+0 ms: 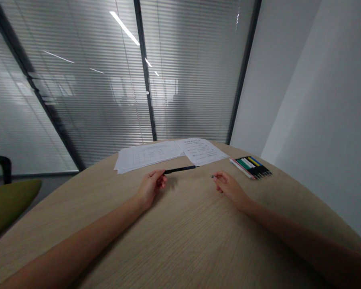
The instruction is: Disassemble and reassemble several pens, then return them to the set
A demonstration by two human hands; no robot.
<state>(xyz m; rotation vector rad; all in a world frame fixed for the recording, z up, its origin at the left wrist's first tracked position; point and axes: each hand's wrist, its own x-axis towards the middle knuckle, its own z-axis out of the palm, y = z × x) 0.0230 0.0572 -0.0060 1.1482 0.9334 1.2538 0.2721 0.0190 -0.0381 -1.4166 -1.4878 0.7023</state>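
My left hand is closed on one end of a black pen, which points right, just above the wooden table. My right hand rests on the table a short way to the right, its fingers pinched on a small dark piece that may be the pen's cap. A gap separates the pen's tip from my right hand. Printed paper sheets lie just beyond both hands.
A row of several coloured pens lies at the right, near the white wall. A second printed sheet overlaps the stack. Glass partitions with blinds stand behind the table. A green chair sits at the left.
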